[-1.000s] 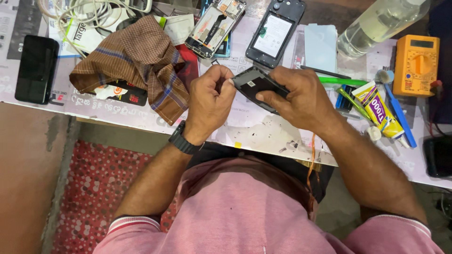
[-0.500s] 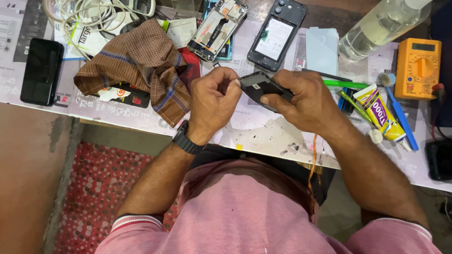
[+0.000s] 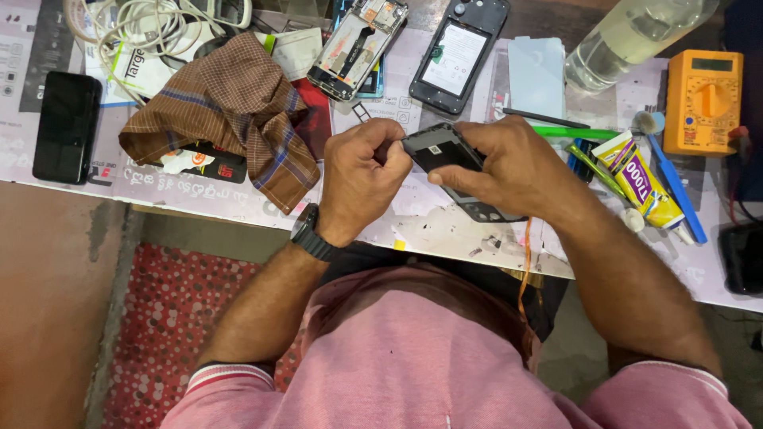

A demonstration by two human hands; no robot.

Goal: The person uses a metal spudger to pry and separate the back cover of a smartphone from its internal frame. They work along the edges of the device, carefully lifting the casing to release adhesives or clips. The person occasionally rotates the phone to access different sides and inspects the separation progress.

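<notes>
My right hand [image 3: 509, 171] grips a black phone frame [image 3: 445, 155] and holds it tilted above the workbench [image 3: 445, 234]. The fingers of my left hand [image 3: 362, 179] are curled tight against the frame's left end; whether they pinch a small tool there I cannot tell. A dark watch [image 3: 308, 234] is on my left wrist. Both hands are over the bench's front edge, just above my pink shirt.
A brown checked cloth [image 3: 230, 111] lies left of the hands, a black phone [image 3: 67, 127] beyond it. Behind are two opened phones [image 3: 358, 48] [image 3: 457, 56], white cables [image 3: 143, 24] and a clear bottle [image 3: 628, 40]. To the right lie an orange multimeter [image 3: 703, 99], a glue tube [image 3: 640, 183] and tools.
The hands have stayed together on the phone frame, with only small shifts of grip. The camera view has drifted slightly.
</notes>
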